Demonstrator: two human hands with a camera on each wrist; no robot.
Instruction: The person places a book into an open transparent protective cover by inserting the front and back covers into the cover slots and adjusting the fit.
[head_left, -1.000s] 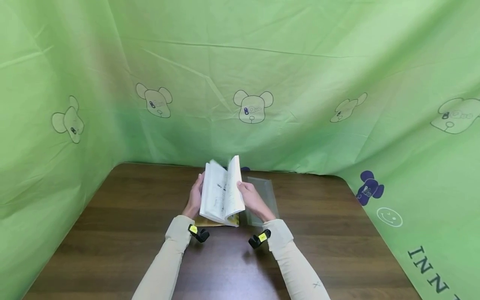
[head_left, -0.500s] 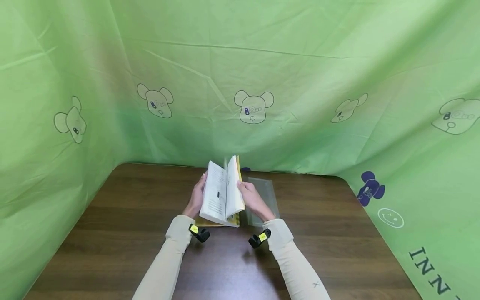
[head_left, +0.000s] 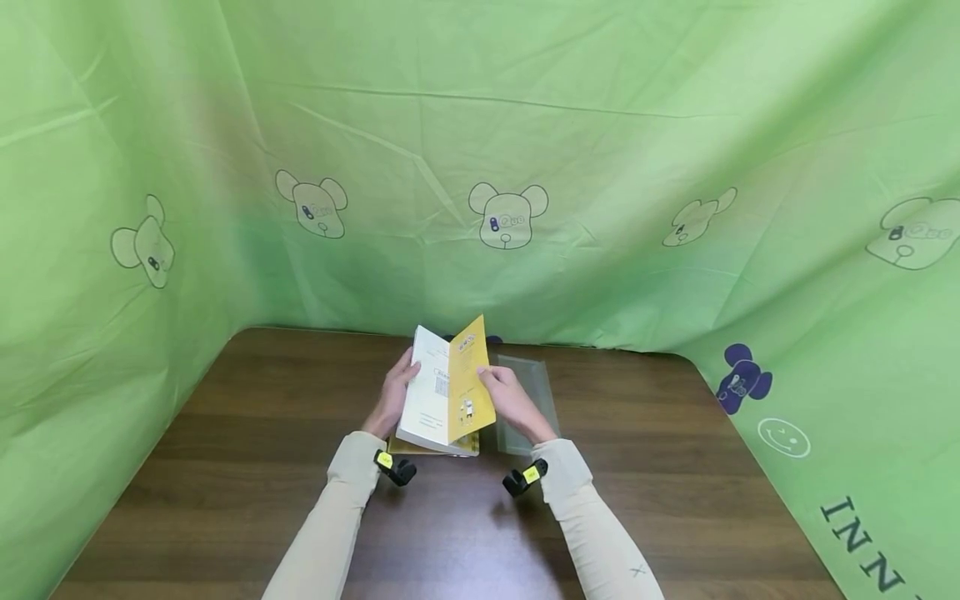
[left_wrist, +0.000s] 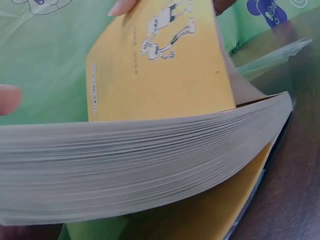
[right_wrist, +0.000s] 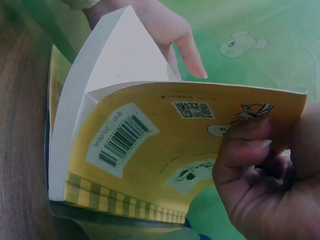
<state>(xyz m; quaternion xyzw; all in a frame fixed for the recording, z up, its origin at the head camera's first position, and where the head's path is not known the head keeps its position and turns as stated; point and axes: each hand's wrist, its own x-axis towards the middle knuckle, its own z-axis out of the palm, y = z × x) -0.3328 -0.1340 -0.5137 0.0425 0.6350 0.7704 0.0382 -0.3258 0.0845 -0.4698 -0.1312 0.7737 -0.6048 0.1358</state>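
A thick paperback book (head_left: pixel 427 392) is held open at its back over the table, its white page block leaning to the left. My left hand (head_left: pixel 396 392) grips the page block along its left side, thumb over the last page. My right hand (head_left: pixel 513 402) pinches the outer edge of the raised yellow back cover (head_left: pixel 470 383). That cover's outside, in the right wrist view, carries a barcode (right_wrist: pixel 121 140) and a striped band. Under the pages, in the left wrist view, the other yellow cover (left_wrist: pixel 210 200) stands apart from the block.
A clear plastic sheet (head_left: pixel 528 392) lies on the brown wooden table (head_left: pixel 637 467), right of the book and partly behind my right hand. Green cloth (head_left: pixel 420 275) with printed bear heads hangs along the back and both sides of the table.
The remaining pages have fallen from the right hand to the left side. Only the yellow back cover stays in the right hand, its inner face now showing. The left thumb now shows over the page.
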